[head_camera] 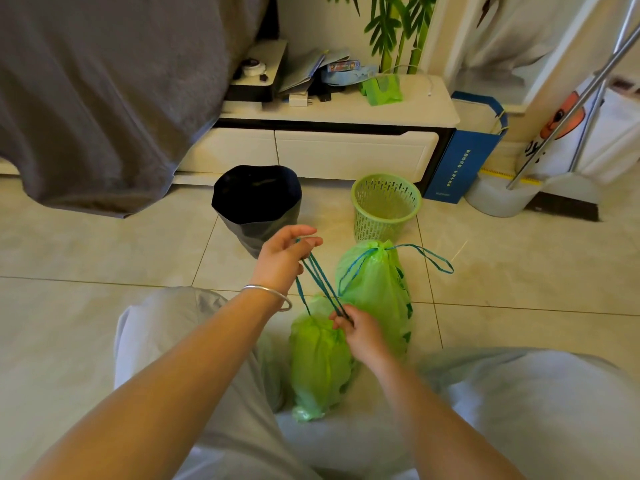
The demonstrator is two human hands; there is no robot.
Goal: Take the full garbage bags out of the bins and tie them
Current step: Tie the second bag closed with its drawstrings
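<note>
The person is crouching over two green garbage bags on the tiled floor, both already out of the bins. The near bag (317, 358) is standing between the knees, and its blue drawstring (318, 278) is running taut from the gathered neck up to the left hand (284, 256), which is holding the loops hooked over its curled fingers. The right hand (360, 332) is pinching the same cords low down, right at the bag's mouth.

To finish this tie well, the right hand probably should be keeping the neck pinched shut while the left is pulling the loops snug, then crossing them close against the plastic so the knot is seating tight and not sliding up the cord.

The far bag (375, 289) is standing just behind, touching the near one; its neck is looking cinched already, with its own drawstring loop (433, 259) trailing out to the right.

Counting: two green bags, two bins. The black-lined bin (256, 206) and the green lattice basket (385, 204) are standing side by side beyond the bags, in front of a low white cabinet (346, 150)
</note>
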